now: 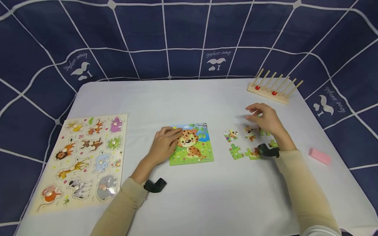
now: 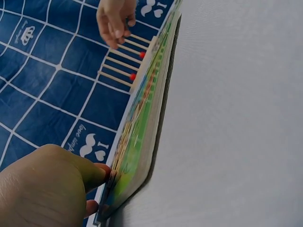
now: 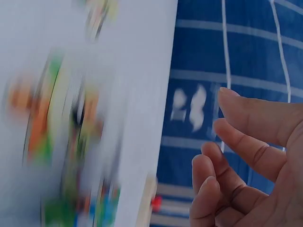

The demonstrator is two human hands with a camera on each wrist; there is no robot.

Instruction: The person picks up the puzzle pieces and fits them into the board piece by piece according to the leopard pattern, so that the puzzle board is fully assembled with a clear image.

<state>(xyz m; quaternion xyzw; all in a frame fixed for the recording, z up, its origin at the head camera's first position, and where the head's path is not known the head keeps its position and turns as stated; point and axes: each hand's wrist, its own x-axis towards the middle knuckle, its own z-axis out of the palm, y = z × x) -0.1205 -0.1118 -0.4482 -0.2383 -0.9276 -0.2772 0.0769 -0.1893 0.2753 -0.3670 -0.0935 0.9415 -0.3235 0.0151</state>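
Observation:
A square puzzle board with a leopard picture lies flat in the middle of the table. My left hand rests on its upper left part, fingers reaching over the picture; the left wrist view has the thumb and a fingertip at the edge of the board. To the right lie several loose jigsaw pieces, spread in rough rows and blurred in the right wrist view. Above the far pieces hovers my right hand, its fingers loosely bent and nothing between thumb and fingertips. Hand and wrist hide some pieces.
On the left lies a large wooden animal board with knobbed pieces. A peg rack with two red beads stands at the back right. Nearer the right edge is a pink block. Dark blue checked cloth hangs behind the table.

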